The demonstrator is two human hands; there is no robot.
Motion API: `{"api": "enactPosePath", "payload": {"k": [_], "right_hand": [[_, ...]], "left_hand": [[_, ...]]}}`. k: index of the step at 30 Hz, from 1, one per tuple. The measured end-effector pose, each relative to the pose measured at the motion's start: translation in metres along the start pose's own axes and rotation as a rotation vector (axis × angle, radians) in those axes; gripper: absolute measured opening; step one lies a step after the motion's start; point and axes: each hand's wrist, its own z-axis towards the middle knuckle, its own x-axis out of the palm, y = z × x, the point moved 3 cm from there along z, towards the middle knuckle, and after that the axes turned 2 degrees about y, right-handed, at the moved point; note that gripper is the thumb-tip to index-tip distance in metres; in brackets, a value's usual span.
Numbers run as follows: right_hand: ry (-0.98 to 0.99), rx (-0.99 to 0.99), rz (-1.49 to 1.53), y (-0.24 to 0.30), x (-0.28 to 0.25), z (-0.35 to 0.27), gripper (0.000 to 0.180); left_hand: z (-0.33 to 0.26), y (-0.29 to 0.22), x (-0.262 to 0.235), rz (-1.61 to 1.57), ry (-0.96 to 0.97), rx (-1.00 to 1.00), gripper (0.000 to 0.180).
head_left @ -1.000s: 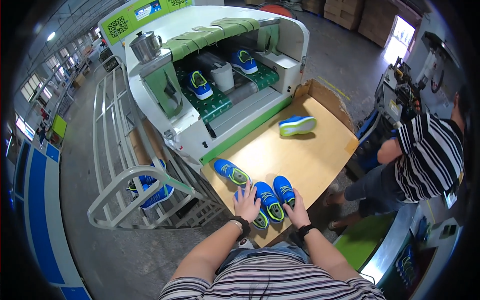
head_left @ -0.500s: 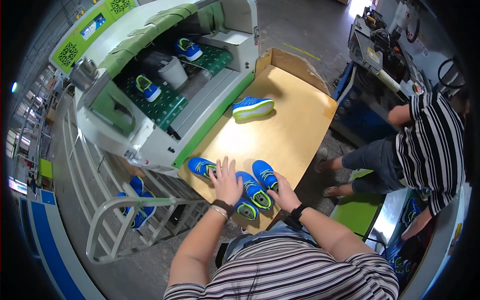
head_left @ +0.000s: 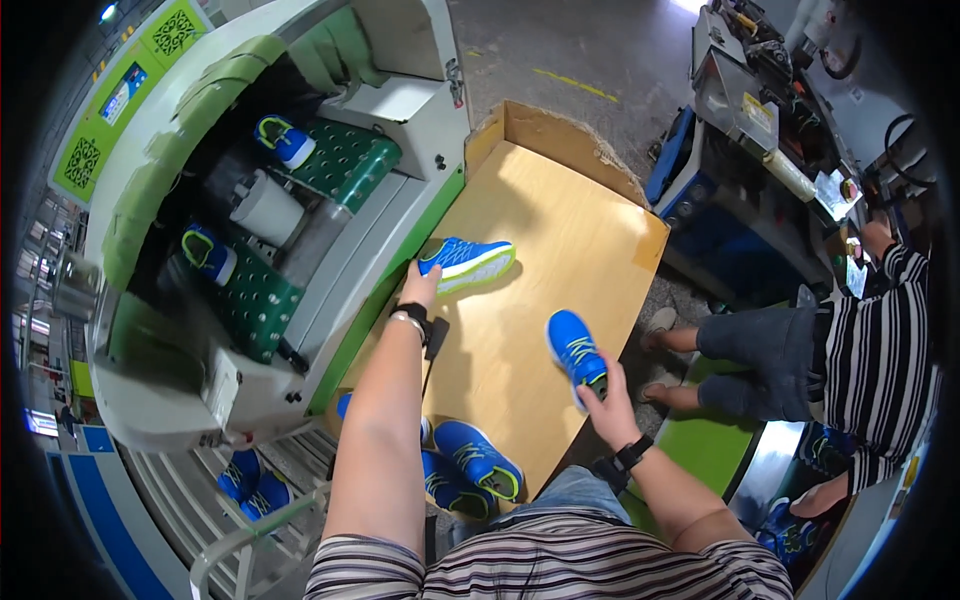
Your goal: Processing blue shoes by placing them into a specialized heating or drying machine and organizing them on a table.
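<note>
Nearest us, two blue mesh sneakers with yellow-green trim (head_left: 470,468) lie at the plywood counter's (head_left: 560,220) near edge. Our right hand (head_left: 607,403) pinches the heel of another blue sneaker (head_left: 575,349) at the right edge. Farther out, our left hand (head_left: 421,284) closes on the heel of a fourth blue sneaker (head_left: 466,262) beside the green-and-white machine (head_left: 330,170).

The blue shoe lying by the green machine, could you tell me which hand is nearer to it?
Left. The left hand touches the heel of that blue shoe; the right hand is apart, gripping another shoe.
</note>
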Motion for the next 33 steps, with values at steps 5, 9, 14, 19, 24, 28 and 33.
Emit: {"api": "enactPosePath", "payload": {"k": [5,9,14,19,24,28,33], "right_hand": [[0.004,0.022,-0.093,-0.040,0.001,0.029,0.084],[-0.002,0.073,-0.129,-0.037,-0.008,0.029,0.089],[-0.003,0.145,0.117,-0.018,0.015,0.056,0.092],[0.051,0.114,0.443,0.035,0.032,0.114,0.080],[0.035,-0.443,0.471,0.177,0.050,0.217,0.072],[-0.061,-0.798,0.245,0.277,0.110,0.311,0.072],[-0.050,-0.683,0.093,0.296,0.174,0.349,0.071]], "left_hand": [[-0.057,0.007,0.019,-0.253,0.180,0.268,0.109],[-0.122,-0.058,0.060,0.301,0.359,0.438,0.092],[-0.115,-0.033,0.081,-0.464,0.302,0.222,0.078],[-0.169,-0.048,0.004,-1.153,0.144,-0.093,0.060],[-0.215,-0.103,-0.119,-0.945,-0.544,0.205,0.054],[-0.179,-0.096,-0.179,-0.634,-0.942,0.242,0.069],[-0.127,-0.059,-0.239,-0.117,-0.969,0.034,0.088]]}}
